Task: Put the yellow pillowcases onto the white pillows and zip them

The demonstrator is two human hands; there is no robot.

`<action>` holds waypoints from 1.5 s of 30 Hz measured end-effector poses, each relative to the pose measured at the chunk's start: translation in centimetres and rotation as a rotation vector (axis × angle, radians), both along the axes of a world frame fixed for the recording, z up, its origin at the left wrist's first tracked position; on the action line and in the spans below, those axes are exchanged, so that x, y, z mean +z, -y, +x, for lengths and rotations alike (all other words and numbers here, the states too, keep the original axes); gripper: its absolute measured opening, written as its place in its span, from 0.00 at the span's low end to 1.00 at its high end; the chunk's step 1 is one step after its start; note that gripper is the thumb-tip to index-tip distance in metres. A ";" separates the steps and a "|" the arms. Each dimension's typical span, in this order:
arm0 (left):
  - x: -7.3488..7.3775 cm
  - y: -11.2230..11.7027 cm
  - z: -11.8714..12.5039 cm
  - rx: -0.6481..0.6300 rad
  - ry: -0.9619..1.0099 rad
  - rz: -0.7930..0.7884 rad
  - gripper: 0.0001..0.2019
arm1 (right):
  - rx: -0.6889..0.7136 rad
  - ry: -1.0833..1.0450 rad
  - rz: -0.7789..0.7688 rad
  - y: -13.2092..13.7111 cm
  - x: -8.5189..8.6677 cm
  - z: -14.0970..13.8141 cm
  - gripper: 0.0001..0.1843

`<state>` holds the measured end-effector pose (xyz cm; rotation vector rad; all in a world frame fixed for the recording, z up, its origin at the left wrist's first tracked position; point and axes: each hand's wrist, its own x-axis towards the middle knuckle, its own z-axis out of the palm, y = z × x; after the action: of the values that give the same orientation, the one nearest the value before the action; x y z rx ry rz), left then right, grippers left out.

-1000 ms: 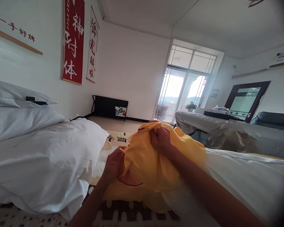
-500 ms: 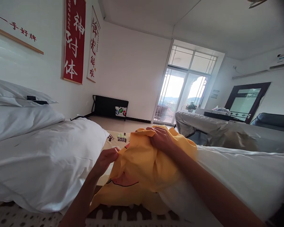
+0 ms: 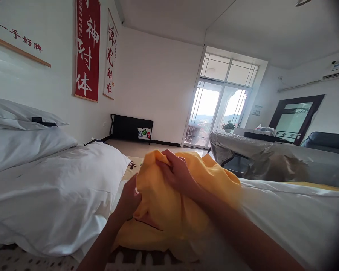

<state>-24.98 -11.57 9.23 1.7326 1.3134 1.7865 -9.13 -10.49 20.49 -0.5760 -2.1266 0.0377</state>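
White wall (image 3: 158, 82); yellow cloth (image 3: 165, 205), long axis crosswise

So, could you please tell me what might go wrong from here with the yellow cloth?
The yellow cloth is bunched in loose folds, with the left hand and right hand both gripping it, so it could twist or crease. In this view its lower edge meets the brown-and-white patterned surface, so it might drag there.

Left of the glass doorway (image 3: 222, 107), a red scroll (image 3: 87, 54) is hung; right of the doorway, a dark-framed door (image 3: 297, 119) and an air conditioner (image 3: 337, 70) are fitted.
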 end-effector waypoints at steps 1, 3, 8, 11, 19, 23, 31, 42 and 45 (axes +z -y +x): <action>0.3 0.6 -0.1 0.054 0.082 0.054 0.03 | -0.002 0.014 -0.008 -0.1 0.0 -0.2 0.08; 0.7 1.6 0.1 0.073 0.236 0.117 0.06 | -0.011 0.068 -0.007 -0.4 0.0 -0.4 0.08; 1.0 3.1 1.9 -0.152 0.239 0.017 0.14 | -0.069 0.199 0.006 -0.6 0.1 -0.8 0.08; 1.4 3.4 2.7 -0.134 0.285 -0.176 0.17 | 0.011 0.240 0.005 0.0 0.3 -1.0 0.10; 2.0 4.0 1.2 -0.068 0.317 -0.078 0.14 | 0.076 0.259 -0.038 0.4 1.1 -1.0 0.18; 1.9 4.0 1.6 -0.080 0.391 0.007 0.13 | 0.033 0.339 -0.115 0.2 1.8 -0.4 0.21; 2.1 5.3 2.2 0.474 -0.198 0.552 0.07 | -0.045 0.217 0.097 3.0 0.3 -1.0 0.08; 2.1 4.9 3.0 0.217 -0.141 0.005 0.15 | -0.246 0.158 0.512 -1.1 -2.8 -1.4 0.05; 1.9 4.1 2.9 0.107 -0.080 -0.166 0.15 | -0.211 0.136 0.563 -1.1 -2.7 -1.4 0.06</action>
<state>-22.08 -15.65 11.09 1.6873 1.5669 1.6252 -10.55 -9.36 17.82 -0.4655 -2.0638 -0.7118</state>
